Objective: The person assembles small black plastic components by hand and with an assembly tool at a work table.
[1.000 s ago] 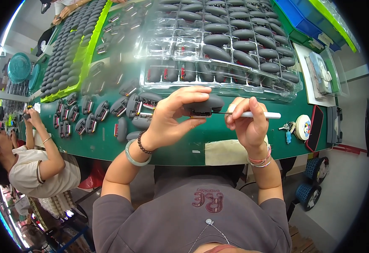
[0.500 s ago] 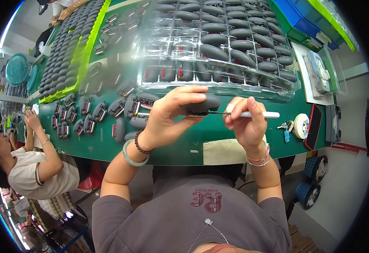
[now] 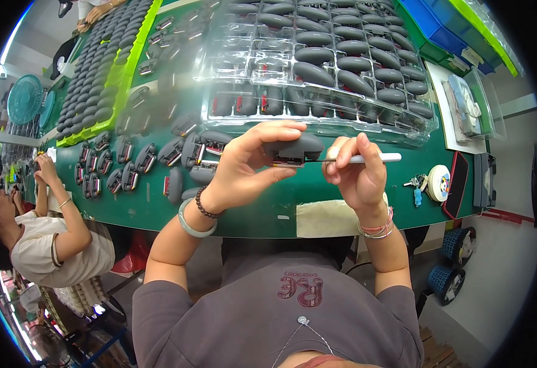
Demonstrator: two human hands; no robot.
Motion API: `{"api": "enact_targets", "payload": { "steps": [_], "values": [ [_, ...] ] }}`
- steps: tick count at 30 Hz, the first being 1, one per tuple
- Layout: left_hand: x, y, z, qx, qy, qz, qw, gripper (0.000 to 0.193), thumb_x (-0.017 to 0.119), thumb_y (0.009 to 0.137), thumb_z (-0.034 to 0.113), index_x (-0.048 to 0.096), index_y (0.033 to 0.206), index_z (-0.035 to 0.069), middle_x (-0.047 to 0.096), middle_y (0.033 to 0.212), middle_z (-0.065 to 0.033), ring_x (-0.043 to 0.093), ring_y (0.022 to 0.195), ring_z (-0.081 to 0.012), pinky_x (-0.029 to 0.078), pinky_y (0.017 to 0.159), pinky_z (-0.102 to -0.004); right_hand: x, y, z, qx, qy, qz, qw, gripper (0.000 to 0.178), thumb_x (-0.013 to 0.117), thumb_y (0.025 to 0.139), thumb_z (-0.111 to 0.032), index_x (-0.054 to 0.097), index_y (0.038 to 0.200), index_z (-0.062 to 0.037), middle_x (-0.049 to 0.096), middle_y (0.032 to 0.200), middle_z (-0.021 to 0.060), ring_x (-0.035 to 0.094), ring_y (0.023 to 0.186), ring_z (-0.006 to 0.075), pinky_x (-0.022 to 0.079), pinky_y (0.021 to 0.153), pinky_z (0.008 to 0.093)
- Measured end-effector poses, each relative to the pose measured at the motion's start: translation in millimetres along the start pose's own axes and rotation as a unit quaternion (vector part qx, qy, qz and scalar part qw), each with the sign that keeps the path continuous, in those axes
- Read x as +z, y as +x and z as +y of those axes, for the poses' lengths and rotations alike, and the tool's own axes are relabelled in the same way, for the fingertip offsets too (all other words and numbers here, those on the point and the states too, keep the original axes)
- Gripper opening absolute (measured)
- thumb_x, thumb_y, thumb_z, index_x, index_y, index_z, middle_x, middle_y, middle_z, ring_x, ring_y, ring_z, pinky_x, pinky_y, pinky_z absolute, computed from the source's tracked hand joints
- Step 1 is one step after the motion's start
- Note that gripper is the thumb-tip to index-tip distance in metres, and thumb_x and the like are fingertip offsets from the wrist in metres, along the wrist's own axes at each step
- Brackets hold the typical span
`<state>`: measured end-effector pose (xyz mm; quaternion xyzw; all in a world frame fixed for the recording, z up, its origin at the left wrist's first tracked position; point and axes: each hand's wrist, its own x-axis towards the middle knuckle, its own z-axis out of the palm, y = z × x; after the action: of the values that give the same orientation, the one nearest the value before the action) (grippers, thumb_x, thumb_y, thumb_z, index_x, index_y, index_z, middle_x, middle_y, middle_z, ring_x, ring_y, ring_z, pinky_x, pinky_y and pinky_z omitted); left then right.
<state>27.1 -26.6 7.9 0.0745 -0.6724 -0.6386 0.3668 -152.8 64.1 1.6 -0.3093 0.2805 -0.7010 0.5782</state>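
My left hand (image 3: 236,170) is closed on a dark grey rounded device shell (image 3: 290,149), fingers above and thumb below. A black recess with a light strip shows along the shell's lower side. In my right hand (image 3: 360,172) is a slim white-handled tool (image 3: 391,157) with a thin dark shaft, pinched between thumb and fingers. The shaft points left toward the shell's right end; whether its tip touches cannot be made out. Several like grey shells (image 3: 174,186) lie on the table left of my left hand, some with red parts and metal strips showing.
Clear plastic trays (image 3: 323,126) of grey shells stand beyond my hands on the green table (image 3: 256,211). A lime-green tray (image 3: 112,122) holds more at left. A paper sheet (image 3: 323,219), keys (image 3: 412,182) and a dark red-edged phone-like slab (image 3: 456,184) lie nearer. A co-worker (image 3: 60,239) sits left.
The shell has tilted in my left hand, so more of its black recess shows. My right hand has moved the tool slightly left and up.
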Motion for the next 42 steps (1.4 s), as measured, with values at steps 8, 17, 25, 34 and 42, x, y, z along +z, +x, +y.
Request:
{"api": "enact_targets", "payload": {
  "steps": [8, 17, 25, 34, 42],
  "values": [
    [-1, 1, -4, 0.006, -0.033, -0.002, 0.999, 0.047, 0.062, 0.071, -0.010, 0.049, 0.115, 0.002, 0.046, 0.121, -0.0116, 0.046, 0.113, -0.0199, 0.045, 0.089, -0.0312, -3, 4, 2, 0.057, 0.059, 0.002, 0.997, 0.048, 0.031, 0.094, -0.027, 0.056, 0.066, 0.0019, 0.055, 0.066, 0.0147, 0.049, 0.052, 0.0184, 0.041, 0.051, 0.0288],
    [2, 0, 1, -0.061, -0.021, 0.046, 0.997, 0.047, 0.063, 0.073, -0.006, 0.047, 0.117, -0.001, 0.048, 0.116, -0.0097, 0.050, 0.105, -0.0159, 0.048, 0.085, -0.0286, -2, 4, 2, 0.059, 0.058, 0.048, 0.995, 0.047, 0.031, 0.094, -0.029, 0.054, 0.067, 0.0012, 0.053, 0.065, 0.0132, 0.047, 0.051, 0.0177, 0.040, 0.049, 0.0284],
    [-4, 2, 2, -0.078, -0.024, 0.095, 0.992, 0.048, 0.066, 0.073, -0.001, 0.046, 0.117, -0.002, 0.054, 0.105, -0.0089, 0.056, 0.093, -0.0139, 0.050, 0.078, -0.0254, -3, 5, -3, -0.015, 0.008, 0.085, 0.996, 0.047, 0.031, 0.094, -0.030, 0.052, 0.067, 0.0020, 0.051, 0.062, 0.0126, 0.046, 0.050, 0.0176, 0.040, 0.049, 0.0288],
    [-22, -3, 31, -0.082, 0.102, 0.066, 0.989, 0.046, 0.068, 0.073, 0.010, 0.050, 0.114, -0.002, 0.054, 0.106, -0.0101, 0.059, 0.084, -0.0118, 0.050, 0.071, -0.0236, 1, 5, -3, 0.011, 0.025, 0.100, 0.995, 0.046, 0.031, 0.094, -0.035, 0.048, 0.066, -0.0029, 0.048, 0.062, 0.0086, 0.042, 0.050, 0.0158, 0.035, 0.049, 0.0289],
    [-188, 32, 44, -0.090, 0.367, 0.237, 0.895, 0.035, 0.065, 0.077, 0.018, 0.055, 0.105, -0.001, 0.060, 0.092, -0.0080, 0.057, 0.082, -0.0123, 0.047, 0.069, -0.0255, 6, 6, -3, 0.030, 0.023, 0.091, 0.995, 0.046, 0.029, 0.094, -0.035, 0.048, 0.066, -0.0033, 0.048, 0.059, 0.0088, 0.042, 0.048, 0.0159, 0.036, 0.048, 0.0293]
  ]
}}
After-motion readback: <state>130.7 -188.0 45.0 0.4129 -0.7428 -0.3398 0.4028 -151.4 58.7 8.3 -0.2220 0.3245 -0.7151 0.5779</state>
